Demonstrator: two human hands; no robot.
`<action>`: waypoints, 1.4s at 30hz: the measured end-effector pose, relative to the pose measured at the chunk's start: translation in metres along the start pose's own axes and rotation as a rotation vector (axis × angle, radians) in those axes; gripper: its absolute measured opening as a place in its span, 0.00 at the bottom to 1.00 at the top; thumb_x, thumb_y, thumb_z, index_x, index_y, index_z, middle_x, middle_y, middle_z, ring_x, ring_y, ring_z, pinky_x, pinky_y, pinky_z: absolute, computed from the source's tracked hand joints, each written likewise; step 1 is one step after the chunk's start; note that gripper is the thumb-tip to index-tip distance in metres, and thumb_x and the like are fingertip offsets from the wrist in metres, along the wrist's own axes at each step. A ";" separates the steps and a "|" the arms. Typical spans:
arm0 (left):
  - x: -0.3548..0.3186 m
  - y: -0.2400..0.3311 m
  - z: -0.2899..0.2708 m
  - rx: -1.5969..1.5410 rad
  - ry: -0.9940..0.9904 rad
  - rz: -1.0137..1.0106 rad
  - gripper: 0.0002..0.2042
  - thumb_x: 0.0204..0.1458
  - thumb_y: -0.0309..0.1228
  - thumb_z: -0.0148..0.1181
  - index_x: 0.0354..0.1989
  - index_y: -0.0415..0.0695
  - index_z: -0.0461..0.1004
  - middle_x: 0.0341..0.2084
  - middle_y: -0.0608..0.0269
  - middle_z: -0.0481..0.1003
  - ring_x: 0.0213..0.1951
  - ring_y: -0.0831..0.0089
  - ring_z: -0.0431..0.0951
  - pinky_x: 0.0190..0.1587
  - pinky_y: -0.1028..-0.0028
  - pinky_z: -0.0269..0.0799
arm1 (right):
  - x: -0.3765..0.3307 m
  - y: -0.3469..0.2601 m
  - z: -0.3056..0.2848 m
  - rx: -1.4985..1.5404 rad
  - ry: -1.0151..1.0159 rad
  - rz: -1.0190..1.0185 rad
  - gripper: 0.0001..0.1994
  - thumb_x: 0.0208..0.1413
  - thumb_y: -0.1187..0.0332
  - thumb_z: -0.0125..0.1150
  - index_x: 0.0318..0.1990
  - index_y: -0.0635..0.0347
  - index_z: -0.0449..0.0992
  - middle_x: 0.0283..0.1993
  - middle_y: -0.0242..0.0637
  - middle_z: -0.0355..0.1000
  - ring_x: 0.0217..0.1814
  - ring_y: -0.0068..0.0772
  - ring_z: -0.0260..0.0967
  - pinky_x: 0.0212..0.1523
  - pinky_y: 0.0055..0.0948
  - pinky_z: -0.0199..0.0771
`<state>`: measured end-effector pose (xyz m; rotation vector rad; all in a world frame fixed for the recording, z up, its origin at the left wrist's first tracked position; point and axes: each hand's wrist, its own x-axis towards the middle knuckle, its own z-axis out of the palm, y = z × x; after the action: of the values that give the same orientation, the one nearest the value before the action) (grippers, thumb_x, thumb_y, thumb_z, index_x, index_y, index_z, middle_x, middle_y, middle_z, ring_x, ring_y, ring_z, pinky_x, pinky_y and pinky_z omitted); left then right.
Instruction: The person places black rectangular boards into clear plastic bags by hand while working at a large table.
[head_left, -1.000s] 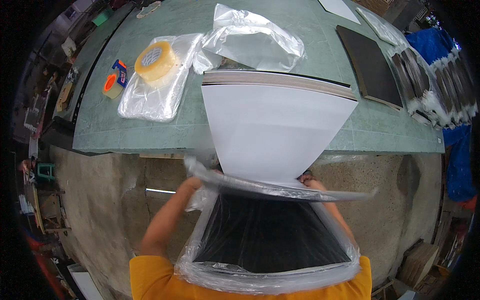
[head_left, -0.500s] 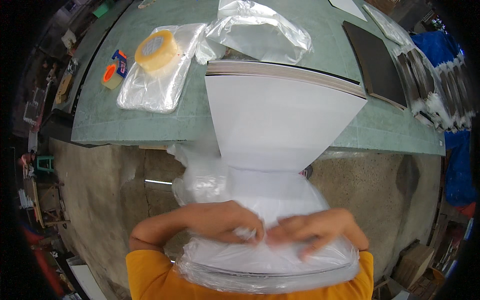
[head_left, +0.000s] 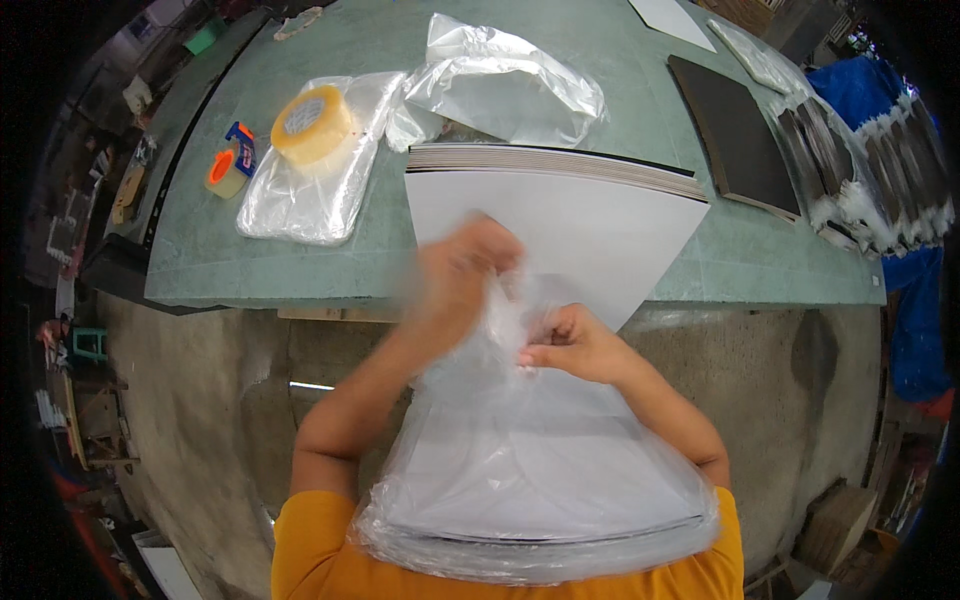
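Observation:
A clear plastic bag (head_left: 540,480) lies bunched against my yellow shirt, with flat white board showing through it. Its upper part gathers into a crumpled neck between my hands. My left hand (head_left: 462,270), smeared by motion, is raised over the stack of boards and closed on the film. Lower and to its right, my right hand (head_left: 575,345) pinches the same plastic between thumb and fingers. Beyond them, a stack of white boards (head_left: 580,220) rests on the green table (head_left: 200,275), its layered far edge showing pale and dark lines. The film partly hides the stack's near end.
A large tape roll (head_left: 312,125) sits on folded plastic bags (head_left: 300,205) at left, beside a small tape dispenser (head_left: 228,165). Crumpled plastic (head_left: 500,95) lies behind the stack. At right are a dark board (head_left: 735,135) and bagged dark pieces (head_left: 870,175).
Both hands have moved away from my body toward the table, drawing the film up into a gathered neck. My left hand has gone farther than the right.

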<state>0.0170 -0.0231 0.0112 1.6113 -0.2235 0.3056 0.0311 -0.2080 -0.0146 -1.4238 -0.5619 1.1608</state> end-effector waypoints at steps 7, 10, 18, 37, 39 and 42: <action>-0.023 0.026 -0.033 -0.135 -0.117 -0.517 0.10 0.50 0.31 0.48 0.37 0.39 0.69 0.23 0.62 0.70 0.23 0.78 0.68 0.20 0.80 0.64 | -0.023 -0.009 -0.004 0.211 0.066 -0.189 0.17 0.42 0.78 0.60 0.43 0.64 0.67 0.40 0.32 0.67 0.31 0.15 0.64 0.35 0.18 0.67; -0.037 0.005 -0.014 0.127 -0.314 -0.357 0.15 0.46 0.31 0.53 0.42 0.38 0.67 0.25 0.61 0.71 0.24 0.76 0.70 0.22 0.79 0.65 | -0.019 -0.004 0.003 0.267 0.138 -0.245 0.20 0.40 0.78 0.61 0.44 0.63 0.66 0.42 0.32 0.66 0.36 0.19 0.65 0.39 0.20 0.66; -0.009 -0.001 -0.036 0.285 -0.029 -0.508 0.15 0.42 0.37 0.59 0.28 0.35 0.69 0.20 0.59 0.70 0.23 0.77 0.67 0.26 0.76 0.64 | -0.048 0.011 -0.007 -0.404 0.026 -0.244 0.23 0.36 0.70 0.66 0.43 0.62 0.67 0.44 0.39 0.66 0.46 0.27 0.62 0.46 0.26 0.63; -0.030 0.012 -0.022 0.148 -0.201 -0.324 0.06 0.43 0.29 0.58 0.25 0.40 0.70 0.24 0.66 0.72 0.27 0.79 0.69 0.31 0.79 0.65 | -0.029 -0.015 0.000 0.645 0.168 -0.395 0.14 0.51 0.62 0.54 0.19 0.61 0.67 0.19 0.31 0.64 0.20 0.17 0.58 0.22 0.19 0.59; -0.033 -0.003 -0.075 0.078 0.221 -0.497 0.04 0.45 0.27 0.54 0.24 0.40 0.69 0.25 0.68 0.71 0.28 0.79 0.69 0.32 0.80 0.65 | -0.040 -0.018 -0.006 0.610 0.181 -0.422 0.14 0.52 0.63 0.52 0.20 0.62 0.67 0.20 0.32 0.64 0.21 0.18 0.59 0.23 0.19 0.60; -0.015 0.015 -0.111 0.577 0.454 -0.087 0.07 0.44 0.27 0.54 0.31 0.39 0.67 0.28 0.64 0.70 0.33 0.77 0.68 0.36 0.80 0.62 | -0.048 -0.015 -0.007 0.328 0.256 -0.354 0.12 0.52 0.64 0.52 0.22 0.64 0.69 0.20 0.33 0.65 0.22 0.20 0.60 0.25 0.20 0.60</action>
<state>-0.0085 0.0864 0.0261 2.0539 0.3110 0.7029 0.0230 -0.2490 0.0143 -1.1137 -0.4000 0.7357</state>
